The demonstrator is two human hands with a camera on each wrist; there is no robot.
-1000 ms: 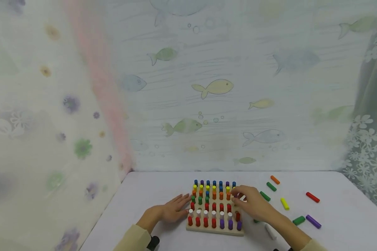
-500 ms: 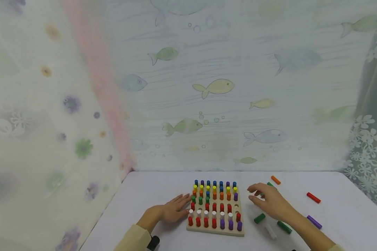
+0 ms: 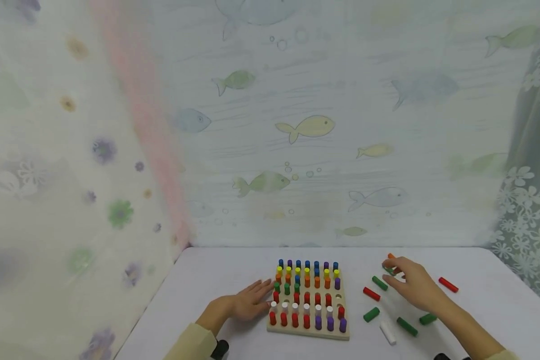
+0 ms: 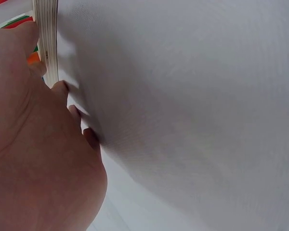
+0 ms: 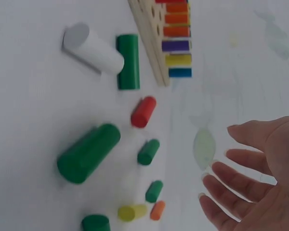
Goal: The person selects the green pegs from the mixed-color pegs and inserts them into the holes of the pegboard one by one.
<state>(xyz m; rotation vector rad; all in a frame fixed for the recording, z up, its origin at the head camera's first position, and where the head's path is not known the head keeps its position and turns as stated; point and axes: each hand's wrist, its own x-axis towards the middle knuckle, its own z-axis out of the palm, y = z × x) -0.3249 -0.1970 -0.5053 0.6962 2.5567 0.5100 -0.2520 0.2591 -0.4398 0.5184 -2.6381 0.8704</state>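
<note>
A wooden pegboard (image 3: 308,334) stands on the white table, filled with rows of coloured pegs and a few bare holes. My left hand (image 3: 251,302) lies flat with straight fingers against its left edge; the left wrist view shows the fingertips by the board's layered side (image 4: 47,43). Over the loose pegs at the right hovers my right hand (image 3: 416,289), its thumb and index finger beside a green peg (image 3: 389,270). In the right wrist view that hand (image 5: 265,187) has spread, relaxed fingers with nothing between them.
Loose pegs lie right of the board: red (image 3: 371,293), green (image 3: 380,283), white (image 3: 388,332), another green (image 3: 407,326) and a farther red (image 3: 448,284). A yellow peg (image 5: 132,212) shows in the right wrist view. A fish-patterned curtain (image 3: 270,210) hangs behind the table.
My right hand has moved from the board's right side out over the loose pegs, uncovering a purple peg on the board and the nearer red peg. My left hand has stayed put.
</note>
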